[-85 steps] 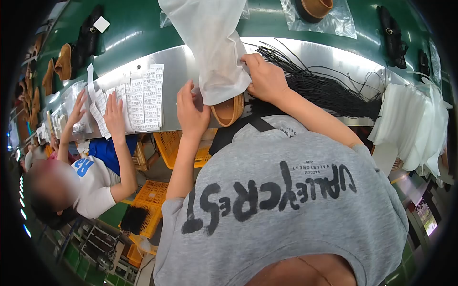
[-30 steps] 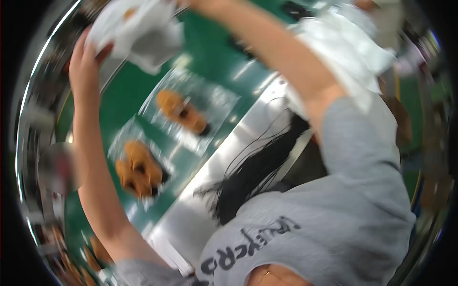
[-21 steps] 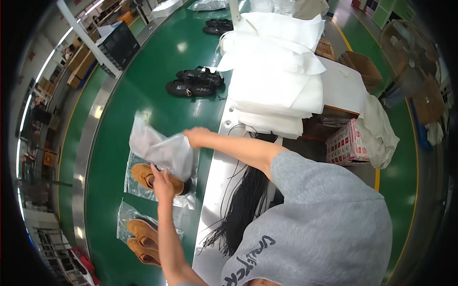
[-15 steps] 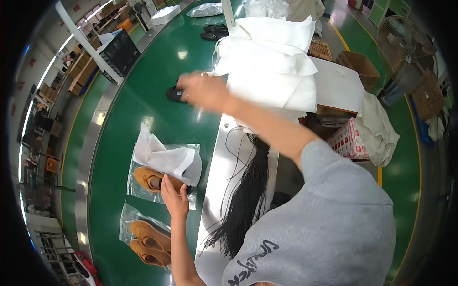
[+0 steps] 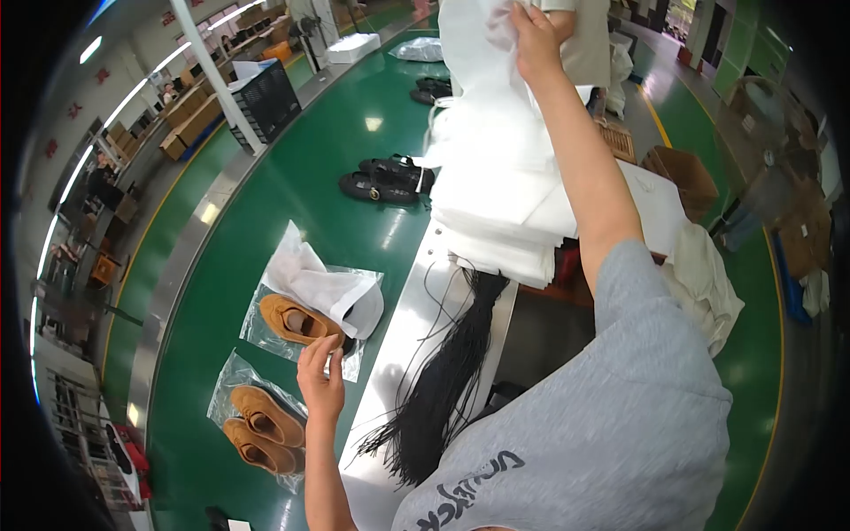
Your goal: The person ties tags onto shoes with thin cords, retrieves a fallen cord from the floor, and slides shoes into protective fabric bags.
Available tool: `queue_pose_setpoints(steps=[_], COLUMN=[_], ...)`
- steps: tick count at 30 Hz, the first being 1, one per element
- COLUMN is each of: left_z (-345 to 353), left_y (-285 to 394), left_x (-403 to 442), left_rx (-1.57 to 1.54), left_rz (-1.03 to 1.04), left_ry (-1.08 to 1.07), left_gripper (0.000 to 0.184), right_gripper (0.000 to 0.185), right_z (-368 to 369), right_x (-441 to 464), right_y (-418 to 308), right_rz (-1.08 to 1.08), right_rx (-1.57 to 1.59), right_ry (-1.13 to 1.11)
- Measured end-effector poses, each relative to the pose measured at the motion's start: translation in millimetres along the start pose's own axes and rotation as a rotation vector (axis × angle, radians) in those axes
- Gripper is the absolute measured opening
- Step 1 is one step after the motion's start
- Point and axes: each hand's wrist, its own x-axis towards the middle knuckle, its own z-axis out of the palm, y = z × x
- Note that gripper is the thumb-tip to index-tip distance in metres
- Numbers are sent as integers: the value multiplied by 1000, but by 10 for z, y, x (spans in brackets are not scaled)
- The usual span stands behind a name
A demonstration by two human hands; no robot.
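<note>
With my right grip (image 5: 537,40) pinching a white bag (image 5: 476,44) above the loose stack (image 5: 496,205), and my left grip (image 5: 321,376) half-open beside the brown shoe (image 5: 282,313) on the green worktop (image 5: 285,190), tugging could drag extra layers along.

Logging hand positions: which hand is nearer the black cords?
Left. The left hand is left of the black cords, at the heel of a tan shoe; the right hand is farther off, beyond their far end, gripping a white sheet.
</note>
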Motion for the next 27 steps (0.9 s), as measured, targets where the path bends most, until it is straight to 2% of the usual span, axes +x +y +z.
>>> queue_pose_setpoints(steps=[1,2,4,6,8,9,11,12,14,16,17,19,20,21,22,23,24,26,27], left_z=[-28,-62,-130,-186,-250,-250,-316,-292,-214,-100,-115,-116,-174,-298,-385,-419,-489,-653,-640], left_y=[138,263,412,482,559,508,528,512,441,292,241,168,174,202,186,125,77,-9,-144], left_x=[52,94,157,204,227,236,197,156,50,-115,-171,-304,-338,-339,-346,-361,-387,-458,-491], left_rx=[-121,-238,-344,-467,-844,-853,-289,-147,-213,-240,-238,-340,-346,-688,-1028,-1194,-1193,-1512,-1546], left_rz=[2,-3,-26,-56,-227,-205,-79,-64,-70,-198,-220,-346,-364,-467,-562,-502,-513,-620,-555], left_ry=[32,70,91,115,117,128,193,231,290,281,272,293,281,205,128,170,173,95,57], left_gripper=[23,24,24,32,51,69,106,116,125,106,106,76,76,65,54,53,53,50,50], right_gripper=[15,15,15,12,11,12,16,18,18,20,23,28,33,33,24,18,18,21,21], right_z=[216,420,888,1304,1644,1785,2024,2139,2328,2501,2601,2807,2899,2982,3068,3151,3198,3194,3206], right_x=[-96,-176,-450,-982,-1562,-1886,-2480,-2744,-3135,-3382,-3434,-3406,-3356,-3301,-3234,-3162,-3057,-2831,-2745], right_y=[-83,-77,-36,-7,135,172,171,185,174,57,124,267,373,519,678,815,935,1135,1222], right_rz=[53,55,5,24,3,45,317,485,665,1069,1107,1123,1112,1126,1179,1231,1242,1347,1363], right_rx=[198,215,298,210,51,16,276,444,511,699,725,773,825,819,888,958,957,1205,1206], right_ry=[-63,-96,-407,-599,-764,-812,-917,-912,-927,-763,-750,-712,-685,-677,-662,-648,-645,-721,-712])
